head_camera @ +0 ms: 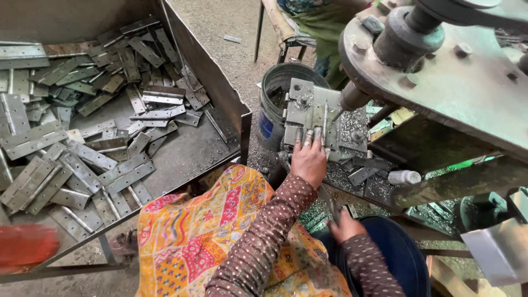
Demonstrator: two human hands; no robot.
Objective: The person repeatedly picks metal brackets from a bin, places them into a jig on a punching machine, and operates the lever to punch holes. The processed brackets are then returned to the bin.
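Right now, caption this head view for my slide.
Left hand steadies a hinge under the drill press; hinges fill the tray.

Left hand [309, 159] sits on the jig [311, 118], hemmed in: drill spindle [352, 98] just above-right, bucket [280, 104] close on its left. Machine frame [456, 82] roofs the right side (little room under it). Open way back toward the lap; bin wall [220, 88] blocks reach to hinges [99, 126] except from above.

A grey bucket [286, 99] stands just left of my drill jig, round and open-topped, with a blue label [266, 125] on its side. A small white bottle [404, 177] lies on its side among the metal shavings to my right.
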